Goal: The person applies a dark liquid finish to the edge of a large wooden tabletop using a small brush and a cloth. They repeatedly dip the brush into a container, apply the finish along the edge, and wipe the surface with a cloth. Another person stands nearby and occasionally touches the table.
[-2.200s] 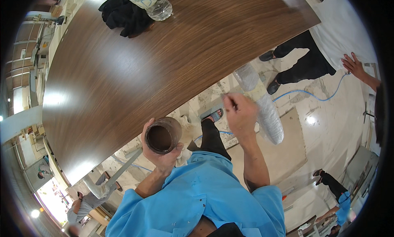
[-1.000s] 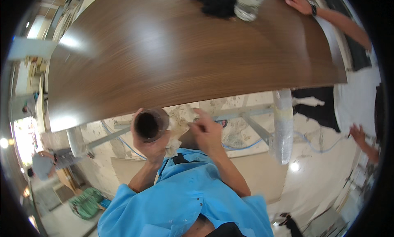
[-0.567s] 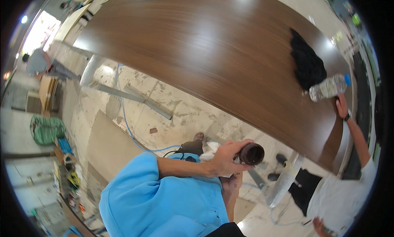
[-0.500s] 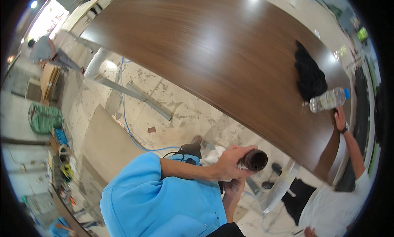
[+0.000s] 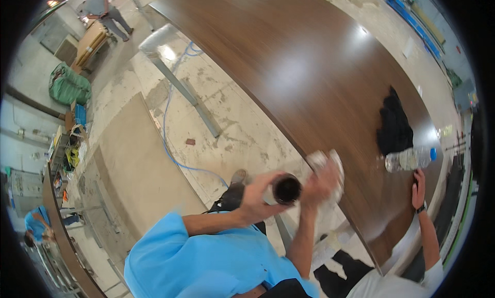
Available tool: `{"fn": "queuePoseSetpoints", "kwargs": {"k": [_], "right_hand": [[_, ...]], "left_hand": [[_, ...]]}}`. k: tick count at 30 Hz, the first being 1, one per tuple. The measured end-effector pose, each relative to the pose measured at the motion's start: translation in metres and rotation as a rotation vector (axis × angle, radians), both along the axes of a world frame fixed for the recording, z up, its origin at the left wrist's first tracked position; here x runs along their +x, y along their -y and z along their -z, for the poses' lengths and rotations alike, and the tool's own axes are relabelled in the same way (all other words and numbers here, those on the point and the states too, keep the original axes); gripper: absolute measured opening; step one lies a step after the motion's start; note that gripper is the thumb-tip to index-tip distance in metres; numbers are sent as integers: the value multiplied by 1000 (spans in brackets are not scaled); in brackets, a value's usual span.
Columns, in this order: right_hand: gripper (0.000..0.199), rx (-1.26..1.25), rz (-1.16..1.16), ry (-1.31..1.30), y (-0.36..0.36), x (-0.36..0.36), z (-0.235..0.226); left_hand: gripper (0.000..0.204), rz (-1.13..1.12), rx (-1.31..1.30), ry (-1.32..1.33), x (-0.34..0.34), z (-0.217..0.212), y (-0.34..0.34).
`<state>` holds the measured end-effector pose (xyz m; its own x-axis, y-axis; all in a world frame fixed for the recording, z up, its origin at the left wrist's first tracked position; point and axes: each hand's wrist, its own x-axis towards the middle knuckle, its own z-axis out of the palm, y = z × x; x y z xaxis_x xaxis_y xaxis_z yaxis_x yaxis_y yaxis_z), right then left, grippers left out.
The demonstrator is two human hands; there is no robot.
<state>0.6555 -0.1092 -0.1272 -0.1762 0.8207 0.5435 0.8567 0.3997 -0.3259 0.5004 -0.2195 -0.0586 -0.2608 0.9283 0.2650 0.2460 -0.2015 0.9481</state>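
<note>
My left hand [image 5: 253, 199] is wrapped round a dark brown round container [image 5: 286, 189], a jar or short bottle seen from above with its dark mouth facing up. Just right of it, my right hand [image 5: 318, 187] is smeared by motion and grips a crumpled white cloth [image 5: 336, 168]. That cloth overlaps the near edge of a brown wood-grain table top [image 5: 304, 76]; whether it touches the surface I cannot tell.
A black cloth [image 5: 394, 125] and a clear plastic bottle with a blue cap [image 5: 410, 159] lie on the table's right part. A co-worker's hand [image 5: 418, 189] rests beside the bottle. A blue hose [image 5: 166, 128] and a metal bar [image 5: 206, 117] are on the floor left of the table.
My right hand has come up from below the left one, bringing the white cloth to the table edge. The container has shifted left, and the whole view has turned.
</note>
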Motion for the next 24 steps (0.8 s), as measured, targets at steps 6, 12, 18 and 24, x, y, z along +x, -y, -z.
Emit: {"fn": "queuePoseSetpoints", "kwargs": {"k": [6, 12, 18, 24], "right_hand": [[31, -28, -428, -207, -96, -248, -14], [33, 98, -516, -96, -101, -252, -9], [49, -110, -220, 145, 5, 17, -31], [64, -152, -187, 186, 18, 65, -36]], "left_hand": [[85, -337, 21, 100, -17, 2, 35], [85, -516, 16, 145, -47, -8, 38], [80, -377, 70, -81, -46, 3, 24], [83, -396, -11, 124, -47, 12, 21]]}}
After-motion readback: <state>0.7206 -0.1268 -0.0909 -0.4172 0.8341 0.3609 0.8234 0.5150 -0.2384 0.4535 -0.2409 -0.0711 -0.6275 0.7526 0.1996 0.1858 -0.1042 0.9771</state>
